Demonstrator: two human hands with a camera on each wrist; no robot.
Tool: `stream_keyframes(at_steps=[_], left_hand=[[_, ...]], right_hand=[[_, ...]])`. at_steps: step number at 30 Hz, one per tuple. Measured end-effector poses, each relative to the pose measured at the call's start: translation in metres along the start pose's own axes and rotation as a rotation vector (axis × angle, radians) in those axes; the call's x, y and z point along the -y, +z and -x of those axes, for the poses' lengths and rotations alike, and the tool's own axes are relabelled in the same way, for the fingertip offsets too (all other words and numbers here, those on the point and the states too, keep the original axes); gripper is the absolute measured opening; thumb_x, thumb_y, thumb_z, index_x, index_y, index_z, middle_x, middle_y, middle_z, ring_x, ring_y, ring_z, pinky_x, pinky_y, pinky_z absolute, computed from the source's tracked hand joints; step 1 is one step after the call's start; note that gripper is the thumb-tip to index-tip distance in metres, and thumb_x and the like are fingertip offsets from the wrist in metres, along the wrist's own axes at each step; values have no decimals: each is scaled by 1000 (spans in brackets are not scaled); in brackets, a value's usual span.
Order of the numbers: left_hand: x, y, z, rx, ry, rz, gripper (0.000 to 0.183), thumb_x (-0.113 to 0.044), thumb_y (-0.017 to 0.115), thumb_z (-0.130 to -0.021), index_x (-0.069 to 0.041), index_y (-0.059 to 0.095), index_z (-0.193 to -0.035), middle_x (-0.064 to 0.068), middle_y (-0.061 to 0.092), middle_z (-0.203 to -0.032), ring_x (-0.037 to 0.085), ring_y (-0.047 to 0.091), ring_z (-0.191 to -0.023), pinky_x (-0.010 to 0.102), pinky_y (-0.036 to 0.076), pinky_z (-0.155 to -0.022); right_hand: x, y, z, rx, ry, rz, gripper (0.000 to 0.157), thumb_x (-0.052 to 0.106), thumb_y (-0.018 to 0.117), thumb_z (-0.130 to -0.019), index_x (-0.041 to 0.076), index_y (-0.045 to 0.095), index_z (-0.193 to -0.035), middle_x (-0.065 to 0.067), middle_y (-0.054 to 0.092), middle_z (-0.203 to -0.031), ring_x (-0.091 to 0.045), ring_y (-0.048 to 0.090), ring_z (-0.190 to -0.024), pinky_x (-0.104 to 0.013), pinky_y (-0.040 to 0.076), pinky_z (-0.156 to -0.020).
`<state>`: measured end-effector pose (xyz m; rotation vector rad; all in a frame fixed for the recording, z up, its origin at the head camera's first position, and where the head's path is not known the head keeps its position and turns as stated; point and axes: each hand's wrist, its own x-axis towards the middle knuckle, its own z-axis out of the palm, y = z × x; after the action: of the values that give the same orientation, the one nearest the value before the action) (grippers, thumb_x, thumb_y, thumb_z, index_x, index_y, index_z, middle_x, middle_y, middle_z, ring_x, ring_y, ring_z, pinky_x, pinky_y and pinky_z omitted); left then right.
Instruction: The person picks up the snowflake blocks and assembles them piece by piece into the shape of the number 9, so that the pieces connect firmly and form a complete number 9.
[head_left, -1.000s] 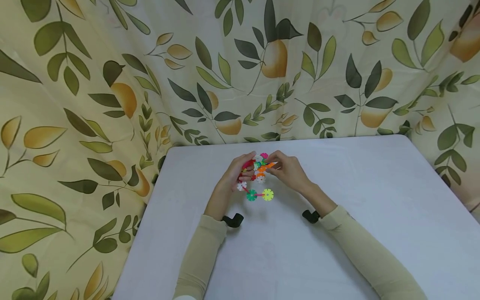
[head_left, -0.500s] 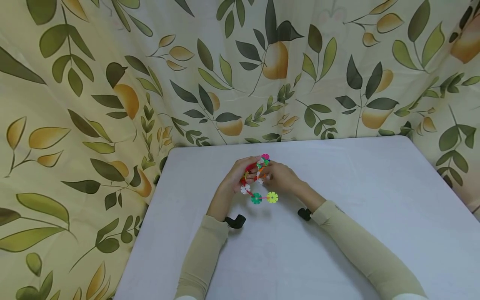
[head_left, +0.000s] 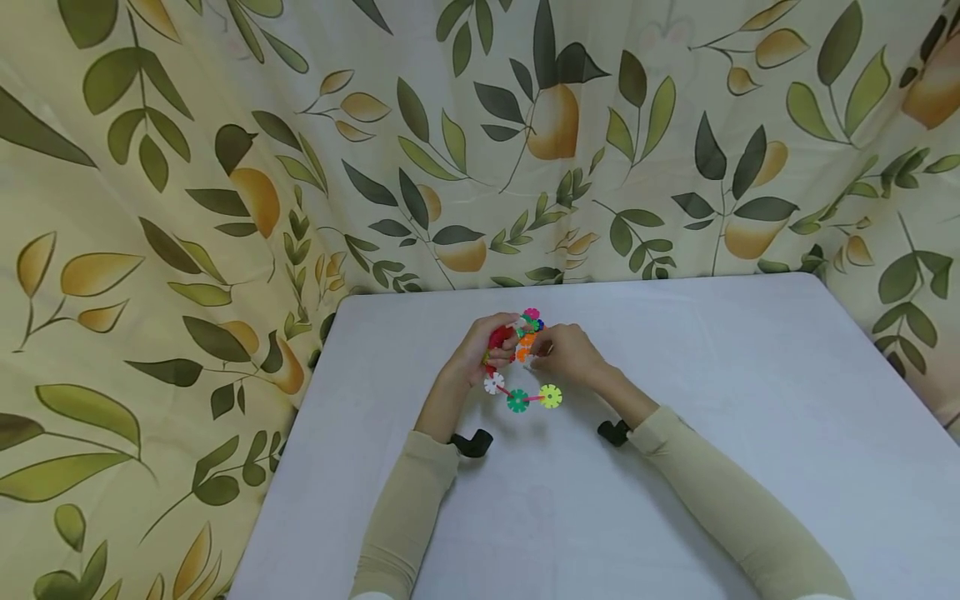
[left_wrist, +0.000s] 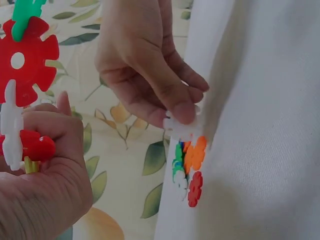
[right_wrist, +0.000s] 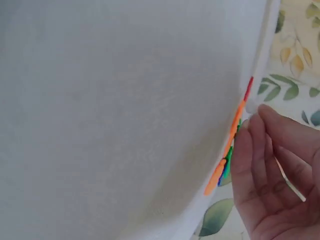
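In the head view my left hand (head_left: 471,350) grips a chain of slotted plastic snowflake discs over the table. A red disc (left_wrist: 35,55) and a white one stand up from that hand in the left wrist view. From its lower side hang a white disc (head_left: 494,382), a green disc (head_left: 517,401) and a yellow disc (head_left: 551,396), joined by edge-on pink-red pieces. My right hand (head_left: 566,354) pinches a white disc (left_wrist: 180,127) between thumb and fingers, close beside orange discs (head_left: 528,341). A pink disc (head_left: 532,313) tops the cluster. Fingers hide part of it.
A white-covered table (head_left: 675,500) lies under both hands. Behind it and along the left hangs a leaf-and-fruit patterned curtain (head_left: 420,125). Black wrist-camera mounts (head_left: 472,443) show at both wrists.
My right hand has left the orange disc it touched and moved slightly down, now pinching a white disc. The left hand and the hanging discs have shifted slightly right and down.
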<state>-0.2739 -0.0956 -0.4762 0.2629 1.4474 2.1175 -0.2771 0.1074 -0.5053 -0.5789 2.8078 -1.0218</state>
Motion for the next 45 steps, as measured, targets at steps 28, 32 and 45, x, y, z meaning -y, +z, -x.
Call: stream_keyframes(at_steps=[28,32,45], left_hand=[[2,0,3,29,-34,-159,27,-27,48,-108,-4,58,-100,-1,41,-67,6,32,-44,15,29,-43],[3,1,3,29,-14,-176,28,-27,48,-108,-4,49,-92,0,40,-67,8,32,-46,16,29,-43],[4,1,1,35,-30,-250,28,-29,50,-106,-8,47,-87,-3,35,-61,10,31,-46,19,27,-42]], right_hand=[[27,-40,31,-184,143,-745,31,15,72,-99,-11,70,-117,-19,77,-98,-20,77,-75,-33,63,-74],[27,-38,31,-167,150,-761,31,14,72,-100,-11,69,-118,-22,76,-100,-21,78,-76,-34,63,-75],[29,-33,29,-176,150,-768,29,9,73,-98,-13,71,-116,-25,76,-100,-16,76,-71,-34,63,-73]])
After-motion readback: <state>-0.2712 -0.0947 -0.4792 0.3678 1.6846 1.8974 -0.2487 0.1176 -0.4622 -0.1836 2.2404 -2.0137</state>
